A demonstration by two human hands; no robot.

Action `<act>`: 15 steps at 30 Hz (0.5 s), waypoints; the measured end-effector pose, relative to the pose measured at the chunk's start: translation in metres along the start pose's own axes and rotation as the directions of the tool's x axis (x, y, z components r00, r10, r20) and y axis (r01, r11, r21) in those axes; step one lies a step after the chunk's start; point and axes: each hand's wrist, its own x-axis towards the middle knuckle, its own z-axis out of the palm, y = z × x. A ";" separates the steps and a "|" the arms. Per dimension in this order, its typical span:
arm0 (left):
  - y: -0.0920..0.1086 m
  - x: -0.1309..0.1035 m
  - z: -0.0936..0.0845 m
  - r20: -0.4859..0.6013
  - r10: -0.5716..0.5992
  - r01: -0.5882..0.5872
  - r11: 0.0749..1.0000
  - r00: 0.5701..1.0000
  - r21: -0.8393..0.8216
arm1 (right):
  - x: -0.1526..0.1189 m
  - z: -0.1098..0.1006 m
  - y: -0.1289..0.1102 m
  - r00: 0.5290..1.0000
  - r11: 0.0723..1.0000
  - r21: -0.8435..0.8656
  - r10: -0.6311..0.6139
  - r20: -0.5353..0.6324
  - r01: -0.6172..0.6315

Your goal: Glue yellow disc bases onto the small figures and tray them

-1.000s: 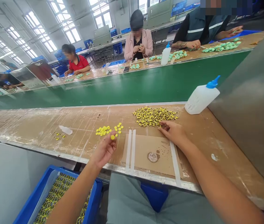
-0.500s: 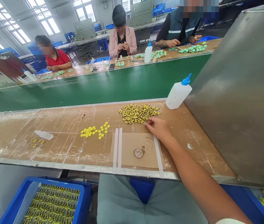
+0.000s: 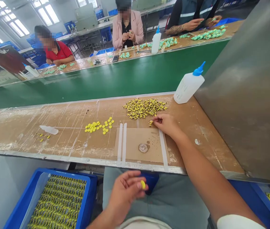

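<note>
My left hand (image 3: 126, 190) is raised over my lap, thumb and fingers pinching a yellow disc (image 3: 143, 184). At the near edge of the pile, my right hand (image 3: 165, 124) has its fingertips closed on a small yellow and dark piece (image 3: 150, 123). The heap of small yellow and dark pieces (image 3: 142, 108) lies just beyond that hand. Loose yellow discs (image 3: 93, 126) are spread on the bench to the left. A cardboard sheet (image 3: 135, 136), taped at its sides, carries a small round clear dish (image 3: 143, 148) between my hands.
A white bottle with a blue nozzle (image 3: 188, 87) stands by the metal panel (image 3: 249, 95). A small white bottle (image 3: 49, 129) lies at left. Below is a blue crate (image 3: 91, 194) with rows of yellow pieces. Beyond the green belt (image 3: 97, 78), several people work.
My left hand has come into view with a yellow disc. My right hand has drawn slightly back from the heap with a small piece at its fingertips. The camera view has shifted.
</note>
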 end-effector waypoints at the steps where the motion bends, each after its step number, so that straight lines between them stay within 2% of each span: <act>1: 0.007 0.005 -0.001 -0.067 0.044 -0.045 0.999 0.997 -0.007 | 0.000 0.000 0.000 1.000 1.000 -0.005 0.000 0.007 0.001; 2: 0.014 0.010 -0.001 -0.110 0.088 -0.090 0.996 0.990 -0.013 | -0.001 -0.001 0.000 1.000 1.000 -0.011 -0.002 0.010 0.002; 5: 0.031 0.021 -0.004 -0.137 0.191 -0.197 0.980 0.972 -0.027 | -0.003 -0.002 -0.002 1.000 0.999 -0.032 -0.015 0.005 0.016; 8: 0.038 0.025 -0.005 -0.144 0.243 -0.249 0.968 0.959 -0.023 | -0.006 -0.003 -0.005 0.999 0.998 -0.050 -0.045 0.001 0.045; 12: 0.030 0.028 -0.008 -0.147 0.288 -0.280 0.957 0.946 0.072 | -0.009 -0.006 -0.010 0.995 0.991 -0.085 -0.102 0.010 0.102; 15: 0.010 0.025 -0.013 -0.058 0.259 -0.242 0.947 0.964 0.212 | -0.012 -0.009 -0.014 0.990 0.983 -0.121 -0.139 0.011 0.139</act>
